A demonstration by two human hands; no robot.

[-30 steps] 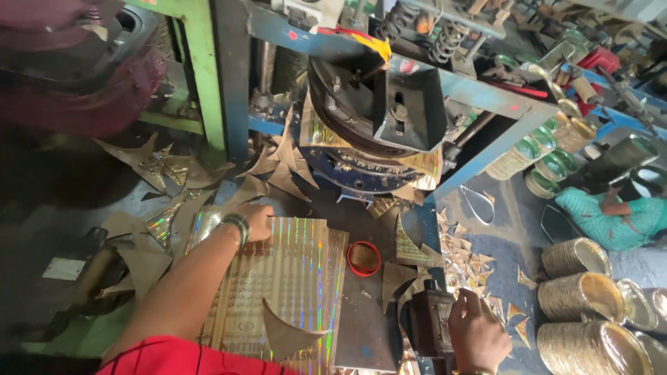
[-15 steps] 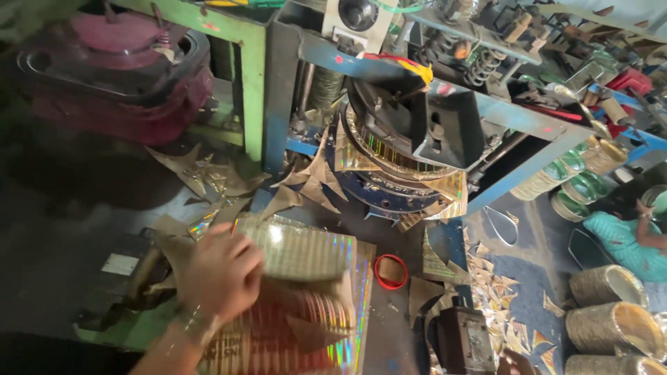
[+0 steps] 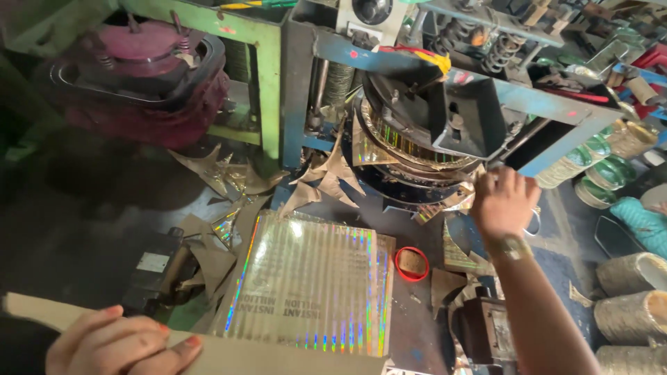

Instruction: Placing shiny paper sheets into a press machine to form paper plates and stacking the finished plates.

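The left hand [image 3: 121, 344] is closed on a pale cardboard sheet [image 3: 229, 351] at the bottom edge of the view, its fingers [image 3: 167, 351] curled over the near edge, so the sheet lies low and in front of the person, above the near end of a stack of shiny holographic sheets [image 3: 313, 285] on the dark desk [image 3: 410, 326]. The right hand [image 3: 504, 201], a watch [image 3: 511, 246] on its wrist, reaches up to the rim of the round press die [image 3: 410, 149]; its fingers are bent against the foil there, but I cannot tell whether they grip anything. The chief risk, as I judge it, is that hand so close beneath the blue-framed press head [image 3: 462, 114]: were the die to come down, the fingers could be caught, and the cut foil edges could nick them. The cardboard sheet, held by one edge only, could sag or slip and knock the stack askew. Sharp triangular foil scraps [image 3: 326, 177] litter the space between stack and die and could snag a sleeve. A small red ring-shaped dish [image 3: 412, 264] sits just beside the stack, a maroon motor [image 3: 139, 76] stands well apart at the upper left, and rolls of finished plates [image 3: 629, 319] lie at the right.
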